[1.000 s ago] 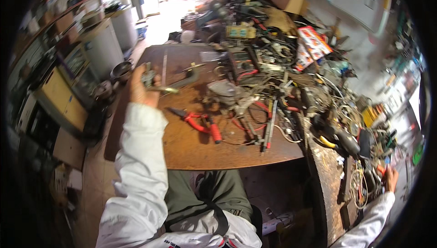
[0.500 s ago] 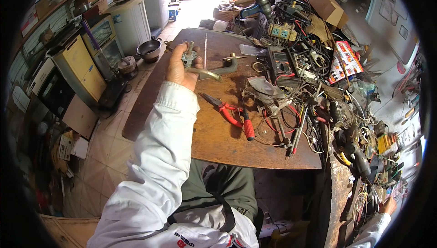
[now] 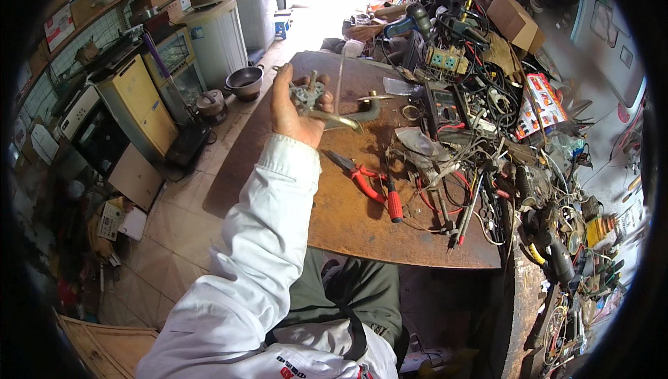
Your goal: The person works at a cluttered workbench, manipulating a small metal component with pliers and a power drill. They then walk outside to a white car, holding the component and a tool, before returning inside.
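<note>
our left hand [image 3: 293, 119] holds a metal part [image 3: 306, 97] above the worktop [image 3: 339, 234]; we can't tell about our right hand.

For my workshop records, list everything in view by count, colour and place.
Metal fitting: one, grey, held
Bent pipe: one, grey, right of metal fitting
Pliers: one, red-handled, on wooden table
Screwdriver: one, red-handled, beside pliers
Multimeter: one, black, right of bent pipe
Socket strip: one, yellowish, beyond multimeter
Cables: many, mixed colours, right side
Cardboard boxes: several, brown, both upper corners
Appliances: several, yellow and white, left side
Pan: one, dark, left of wooden table
Left hand: one, white-sleeved, fingers around metal fitting
Legs: two, in green, bottom centre
</note>
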Tool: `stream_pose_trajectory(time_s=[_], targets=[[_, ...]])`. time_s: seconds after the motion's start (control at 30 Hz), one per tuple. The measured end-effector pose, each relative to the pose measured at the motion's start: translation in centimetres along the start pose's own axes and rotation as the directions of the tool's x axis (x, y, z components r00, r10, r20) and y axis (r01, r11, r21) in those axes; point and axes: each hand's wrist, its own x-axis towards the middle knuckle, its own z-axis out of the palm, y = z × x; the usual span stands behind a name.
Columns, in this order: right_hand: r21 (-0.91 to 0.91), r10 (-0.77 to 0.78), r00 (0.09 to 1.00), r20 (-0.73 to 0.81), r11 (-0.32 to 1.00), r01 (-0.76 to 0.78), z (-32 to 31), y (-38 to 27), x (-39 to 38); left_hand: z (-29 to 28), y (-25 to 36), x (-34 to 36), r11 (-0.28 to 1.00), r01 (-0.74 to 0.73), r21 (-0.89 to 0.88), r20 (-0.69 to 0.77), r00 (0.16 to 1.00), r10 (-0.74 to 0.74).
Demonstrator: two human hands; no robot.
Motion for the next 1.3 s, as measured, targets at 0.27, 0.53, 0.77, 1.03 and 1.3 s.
stream_pose_trajectory(time_s=[0.27,0.53,0.77,1.03,1.3], targets=[[0.476,-0.221,0.922,0.317,0.878,0.047,7.0,-14.8,2.2,-2.8,1.1,-3.5,0.991,0.1,-0.09,0.046,0.994,-0.096],[0.641,-0.417,0.565,0.712,0.714,-0.281,13.9,-24.1,0.8,-8.2,2.2,-5.6,0.928,0.243,-0.282,0.065,0.97,-0.234],[0.579,-0.317,0.497,0.808,0.584,-0.569,18.4,-23.8,-7.3,-6.2,1.9,-7.2,0.977,0.128,-0.173,-0.118,0.982,-0.15],[0.67,-0.391,0.545,0.742,0.468,-0.576,20.5,-24.0,-9.2,-6.8,1.3,-7.2,0.982,0.124,-0.14,-0.118,0.983,-0.141],[0.59,-0.382,0.45,0.807,0.501,-0.633,21.1,-24.1,-9.2,-6.7,1.2,-7.2,0.989,0.116,-0.095,-0.115,0.985,-0.126]])
